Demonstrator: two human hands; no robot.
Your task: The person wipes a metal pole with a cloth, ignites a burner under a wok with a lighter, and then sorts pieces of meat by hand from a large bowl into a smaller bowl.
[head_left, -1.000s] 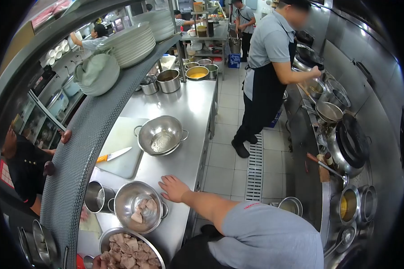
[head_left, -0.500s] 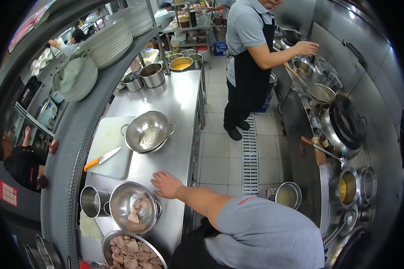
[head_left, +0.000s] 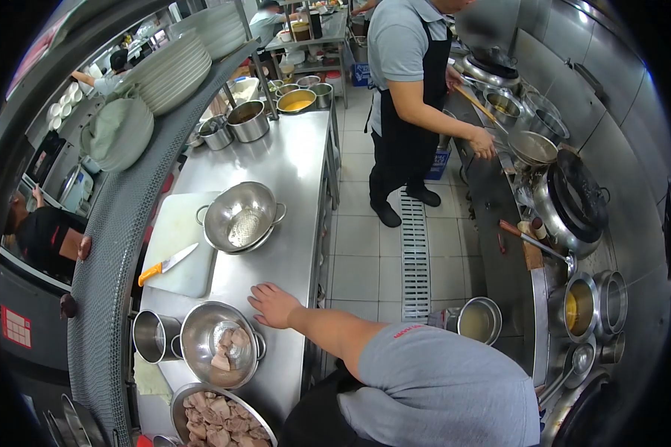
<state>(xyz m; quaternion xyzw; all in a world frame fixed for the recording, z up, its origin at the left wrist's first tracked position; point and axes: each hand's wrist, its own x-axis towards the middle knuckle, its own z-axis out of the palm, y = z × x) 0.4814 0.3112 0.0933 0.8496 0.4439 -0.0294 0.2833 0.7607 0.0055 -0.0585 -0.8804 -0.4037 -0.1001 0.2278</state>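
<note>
My right hand (head_left: 273, 305) rests palm down near the right edge of the steel table (head_left: 276, 261), its fingers spread and nothing in it. My left hand is out of frame. Left of the right hand stands a steel two-handled colander (head_left: 197, 331) with a few pale meat pieces (head_left: 230, 346) in it. Below that, a large bowl (head_left: 175, 410) is heaped with pale meat chunks (head_left: 220, 421). Above the hand sits another colander (head_left: 238, 216), nested in a vessel beneath. An orange-handled knife (head_left: 168, 264) lies on the white cutting board (head_left: 175, 223).
A steel pot (head_left: 155, 335) stands beside the lower colander. Plates (head_left: 164, 74) are stacked on the shelf (head_left: 119, 261) at left. A co-worker (head_left: 410, 97) stands by the stove, near a long-handled strainer (head_left: 533, 147). A floor drain (head_left: 415, 253) runs along the aisle.
The co-worker's outstretched hand has dropped toward the stove's front edge, and the other hand now shows near the strainer's handle. My right hand stays in place. The view has shifted slightly.
</note>
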